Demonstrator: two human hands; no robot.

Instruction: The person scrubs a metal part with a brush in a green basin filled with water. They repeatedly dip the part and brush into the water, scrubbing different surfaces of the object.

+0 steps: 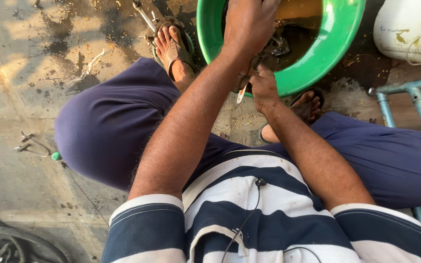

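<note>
Green basin rim curves just beyond both hands, bare concrete floor open to the left; left hand and right hand clench a dark greasy metal part over murky liquid

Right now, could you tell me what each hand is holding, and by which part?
Both hold a dark, greasy metal part over the green basin. The left hand covers its top; the right hand grips its lower end. The exact grip is hidden.
</note>
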